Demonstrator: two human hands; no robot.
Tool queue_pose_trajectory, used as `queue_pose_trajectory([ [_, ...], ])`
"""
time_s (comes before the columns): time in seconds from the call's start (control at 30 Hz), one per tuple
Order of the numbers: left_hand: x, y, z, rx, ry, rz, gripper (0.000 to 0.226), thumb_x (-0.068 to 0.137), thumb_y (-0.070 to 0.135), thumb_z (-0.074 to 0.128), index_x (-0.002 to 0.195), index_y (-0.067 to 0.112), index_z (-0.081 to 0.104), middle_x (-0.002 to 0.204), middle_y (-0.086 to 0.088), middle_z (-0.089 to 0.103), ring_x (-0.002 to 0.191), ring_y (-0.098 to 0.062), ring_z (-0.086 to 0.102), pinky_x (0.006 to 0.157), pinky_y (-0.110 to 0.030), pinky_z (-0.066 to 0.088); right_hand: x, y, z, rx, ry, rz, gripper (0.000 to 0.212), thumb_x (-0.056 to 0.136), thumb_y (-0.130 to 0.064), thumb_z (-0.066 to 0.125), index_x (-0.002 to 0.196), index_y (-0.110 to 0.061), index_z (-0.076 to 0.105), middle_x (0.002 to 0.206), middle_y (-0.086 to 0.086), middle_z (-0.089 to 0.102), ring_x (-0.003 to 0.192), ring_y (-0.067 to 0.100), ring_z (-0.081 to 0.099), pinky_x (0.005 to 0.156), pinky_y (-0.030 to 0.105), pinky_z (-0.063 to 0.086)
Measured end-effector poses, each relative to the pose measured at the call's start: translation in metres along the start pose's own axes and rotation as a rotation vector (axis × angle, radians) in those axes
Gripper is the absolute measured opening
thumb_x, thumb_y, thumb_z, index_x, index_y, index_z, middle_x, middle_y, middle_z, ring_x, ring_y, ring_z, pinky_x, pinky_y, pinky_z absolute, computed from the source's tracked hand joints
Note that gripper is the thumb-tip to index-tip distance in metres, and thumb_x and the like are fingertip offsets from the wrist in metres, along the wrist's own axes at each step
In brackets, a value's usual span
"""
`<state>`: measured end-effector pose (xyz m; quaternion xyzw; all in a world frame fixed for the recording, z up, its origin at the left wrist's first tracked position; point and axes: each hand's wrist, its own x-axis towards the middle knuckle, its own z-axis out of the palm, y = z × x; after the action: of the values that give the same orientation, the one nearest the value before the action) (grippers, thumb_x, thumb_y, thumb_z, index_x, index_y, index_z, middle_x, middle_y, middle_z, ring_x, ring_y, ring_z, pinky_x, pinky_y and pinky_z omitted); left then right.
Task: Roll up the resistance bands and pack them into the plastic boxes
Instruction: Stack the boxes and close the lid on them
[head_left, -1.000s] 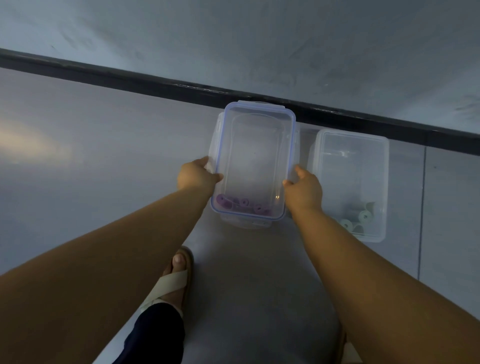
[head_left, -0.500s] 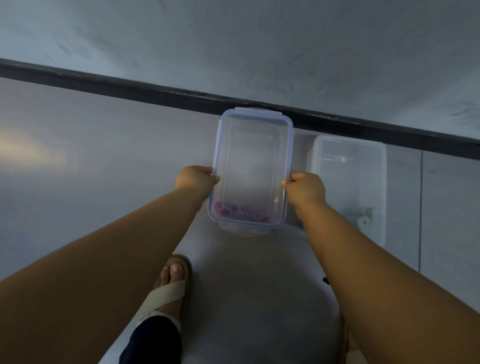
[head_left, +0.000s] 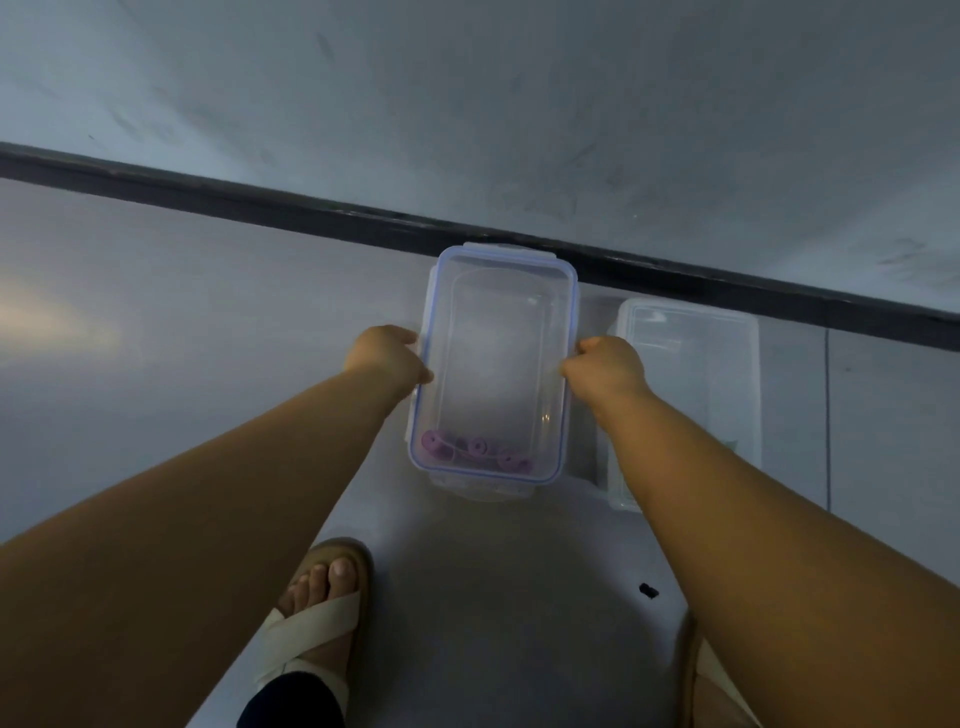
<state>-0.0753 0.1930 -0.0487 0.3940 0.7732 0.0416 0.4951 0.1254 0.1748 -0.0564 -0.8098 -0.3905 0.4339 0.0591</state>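
Note:
A clear plastic box with a blue-rimmed lid (head_left: 496, 322) stands on the grey floor by the wall. Rolled purple resistance bands (head_left: 475, 451) lie at its near end, seen through the lid. My left hand (head_left: 387, 358) grips the lid's left edge and my right hand (head_left: 605, 366) grips its right edge, fingers curled over the rim. A second clear box (head_left: 691, 374) without a lid stands just to the right; my right forearm hides its near part.
A black skirting strip (head_left: 311, 213) runs along the wall right behind the boxes. My sandalled left foot (head_left: 317, 608) stands on the floor below the box. A small dark speck (head_left: 648, 591) lies on the floor near my right arm.
Both hands slid from the lid's near corners to the middle of its long edges and curled over the rim. The view dropped closer to the box, and my right arm now covers the second box's contents.

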Motion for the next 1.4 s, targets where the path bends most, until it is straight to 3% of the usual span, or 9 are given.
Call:
queue_pose_trajectory([
  [0.1,0.007,0.018,0.0,-0.004,0.033,0.082,0.053,0.086,0.016,0.066,0.135,0.007,0.048,0.132,-0.017,0.054,0.117,-0.036,0.054,0.099,-0.044,0.045,0.012,-0.014,-0.006,0.046,0.061,-0.046,0.022,0.089,-0.013,0.052,0.067,-0.008,0.054,0.081,0.012,0.055,0.083,0.026,0.054,0.068,0.025,0.036],
  [0.3,0.016,0.021,-0.001,-0.252,0.014,0.015,0.041,0.088,0.016,0.064,0.128,0.014,0.056,0.118,-0.014,0.061,0.096,-0.029,0.059,0.085,-0.038,0.051,0.035,-0.009,-0.003,0.28,0.059,0.013,0.036,0.085,-0.012,0.065,0.12,-0.003,0.06,0.118,0.017,0.064,0.107,0.031,0.06,0.097,0.042,0.047],
  [0.53,0.014,0.025,-0.003,-0.386,-0.077,-0.06,0.035,0.091,0.01,0.059,0.125,0.015,0.058,0.105,-0.009,0.057,0.091,-0.022,0.054,0.079,-0.032,0.046,0.041,-0.009,-0.004,0.377,-0.01,0.075,0.032,0.086,-0.007,0.062,0.118,-0.002,0.06,0.115,0.018,0.063,0.104,0.032,0.061,0.096,0.043,0.048],
  [0.7,0.013,0.024,-0.004,-0.39,-0.068,-0.056,0.033,0.09,0.01,0.059,0.123,0.015,0.059,0.106,-0.009,0.057,0.094,-0.023,0.054,0.079,-0.032,0.044,0.043,-0.017,-0.008,-0.015,0.085,-0.129,0.023,0.085,-0.003,0.058,0.107,-0.001,0.064,0.112,0.019,0.063,0.102,0.033,0.06,0.089,0.035,0.048],
  [0.77,0.015,0.022,-0.003,-0.38,-0.053,-0.041,0.033,0.09,0.011,0.06,0.122,0.016,0.06,0.108,-0.01,0.059,0.096,-0.025,0.056,0.078,-0.033,0.045,0.04,-0.028,-0.007,-0.239,0.186,-0.334,0.036,0.086,0.0,0.049,0.121,-0.005,0.056,0.128,0.016,0.05,0.113,0.031,0.051,0.087,0.028,0.041],
  [0.87,0.018,0.019,-0.002,-0.372,-0.044,-0.027,0.033,0.089,0.013,0.062,0.121,0.017,0.061,0.11,-0.011,0.061,0.099,-0.028,0.058,0.077,-0.034,0.046,0.037,-0.045,0.002,-0.472,0.177,-0.555,0.048,0.092,-0.001,0.04,0.139,-0.009,0.036,0.145,0.011,0.029,0.133,0.028,0.028,0.105,0.033,0.027],
  [1.0,0.023,0.016,-0.001,-0.338,-0.017,0.005,0.031,0.089,0.014,0.063,0.119,0.018,0.062,0.103,-0.01,0.062,0.092,-0.027,0.059,0.074,-0.035,0.051,0.045,-0.057,0.013,-0.577,0.119,-0.606,0.059,0.091,-0.001,0.041,0.146,-0.007,0.02,0.149,0.009,0.023,0.137,0.024,0.02,0.112,0.029,0.019],
  [1.13,0.025,0.015,0.001,-0.315,0.001,0.045,0.031,0.089,0.015,0.062,0.12,0.018,0.062,0.096,-0.009,0.06,0.082,-0.024,0.056,0.062,-0.03,0.049,0.055,-0.069,0.013,-0.587,0.107,-0.63,0.047,0.099,-0.018,0.036,0.145,-0.009,0.027,0.146,0.007,0.03,0.134,0.025,0.025,0.108,0.031,0.024],
  [1.4,0.029,0.011,0.006,-0.315,0.046,0.042,0.035,0.088,0.019,0.064,0.123,0.02,0.06,0.095,-0.008,0.06,0.075,-0.023,0.056,0.086,-0.039,0.052,0.071,-0.073,0.019,-0.585,0.095,-0.612,0.037,0.101,-0.023,0.031,0.135,-0.011,0.042,0.136,0.009,0.041,0.125,0.026,0.037,0.101,0.03,0.027],
])
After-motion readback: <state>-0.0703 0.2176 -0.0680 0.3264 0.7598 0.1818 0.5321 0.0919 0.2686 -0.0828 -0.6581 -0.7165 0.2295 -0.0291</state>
